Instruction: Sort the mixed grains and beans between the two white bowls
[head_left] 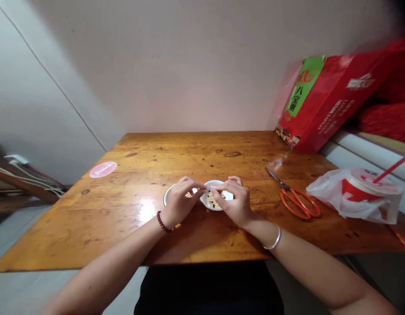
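Observation:
Two small white bowls stand side by side on the wooden table. The right bowl (213, 183) holds pale yellow beans (213, 201) with a few dark ones among them. Pale beans also show in the left bowl (166, 196), which is mostly covered by my left hand (181, 199). My right hand (237, 200) is over the right side of the right bowl. The fingertips of both hands are pinched and meet above the right bowl's left rim. Whatever lies between them is too small to make out.
Orange-handled scissors (299, 203) lie to the right, blades pointing away. Beyond them sits a red and white cup (360, 190) in a plastic bag, with a red straw. A red box (330, 100) leans at the back right. A round pink sticker (103, 169) marks the table's left.

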`<act>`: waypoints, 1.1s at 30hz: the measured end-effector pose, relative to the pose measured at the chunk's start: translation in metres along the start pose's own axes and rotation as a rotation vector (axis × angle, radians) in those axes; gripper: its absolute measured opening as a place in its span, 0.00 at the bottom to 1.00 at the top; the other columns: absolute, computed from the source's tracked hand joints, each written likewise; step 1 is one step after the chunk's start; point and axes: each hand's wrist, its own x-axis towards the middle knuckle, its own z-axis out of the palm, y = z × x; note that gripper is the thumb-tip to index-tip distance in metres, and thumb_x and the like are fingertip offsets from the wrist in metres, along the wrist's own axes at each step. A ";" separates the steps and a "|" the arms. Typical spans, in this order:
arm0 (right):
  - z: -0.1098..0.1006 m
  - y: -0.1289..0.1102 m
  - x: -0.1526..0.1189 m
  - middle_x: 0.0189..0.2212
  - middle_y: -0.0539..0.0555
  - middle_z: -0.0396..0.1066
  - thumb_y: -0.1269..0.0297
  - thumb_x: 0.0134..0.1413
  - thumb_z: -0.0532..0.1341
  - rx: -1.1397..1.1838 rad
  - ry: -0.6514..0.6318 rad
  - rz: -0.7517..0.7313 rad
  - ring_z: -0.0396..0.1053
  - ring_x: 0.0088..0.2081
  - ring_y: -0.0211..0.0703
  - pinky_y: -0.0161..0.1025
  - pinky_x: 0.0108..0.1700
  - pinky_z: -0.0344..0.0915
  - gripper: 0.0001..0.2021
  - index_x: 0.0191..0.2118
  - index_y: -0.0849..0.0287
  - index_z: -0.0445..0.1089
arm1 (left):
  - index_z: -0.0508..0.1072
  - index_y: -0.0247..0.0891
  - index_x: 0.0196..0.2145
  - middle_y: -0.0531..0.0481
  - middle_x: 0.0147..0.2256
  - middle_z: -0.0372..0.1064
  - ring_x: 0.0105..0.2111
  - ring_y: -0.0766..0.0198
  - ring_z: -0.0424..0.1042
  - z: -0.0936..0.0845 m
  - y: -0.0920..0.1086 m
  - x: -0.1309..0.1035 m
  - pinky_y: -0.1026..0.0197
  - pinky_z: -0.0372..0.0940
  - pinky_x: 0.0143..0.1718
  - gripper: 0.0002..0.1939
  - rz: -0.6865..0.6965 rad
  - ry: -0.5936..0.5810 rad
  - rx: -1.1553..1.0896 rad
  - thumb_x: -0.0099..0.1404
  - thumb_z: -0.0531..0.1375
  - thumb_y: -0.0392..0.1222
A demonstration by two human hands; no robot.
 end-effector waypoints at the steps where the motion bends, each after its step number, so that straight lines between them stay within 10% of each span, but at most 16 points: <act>1: -0.001 0.001 0.001 0.28 0.48 0.80 0.60 0.59 0.63 0.009 0.009 0.008 0.75 0.31 0.42 0.50 0.56 0.61 0.08 0.29 0.51 0.76 | 0.78 0.41 0.36 0.50 0.33 0.76 0.32 0.66 0.72 0.001 -0.001 0.000 0.64 0.69 0.30 0.08 -0.047 -0.001 -0.021 0.69 0.62 0.46; 11: -0.001 0.010 0.010 0.24 0.47 0.77 0.64 0.52 0.64 0.167 -0.036 0.116 0.72 0.29 0.41 0.45 0.48 0.64 0.07 0.25 0.53 0.74 | 0.72 0.38 0.36 0.50 0.32 0.77 0.34 0.65 0.78 0.009 0.001 0.004 0.66 0.72 0.31 0.16 -0.237 0.014 -0.195 0.61 0.67 0.54; 33: 0.000 0.013 0.010 0.25 0.45 0.78 0.64 0.53 0.65 0.182 -0.098 0.068 0.72 0.28 0.39 0.45 0.50 0.60 0.07 0.25 0.54 0.73 | 0.74 0.39 0.36 0.51 0.34 0.76 0.34 0.68 0.75 0.003 -0.002 0.004 0.67 0.70 0.33 0.09 -0.127 -0.047 -0.113 0.64 0.67 0.46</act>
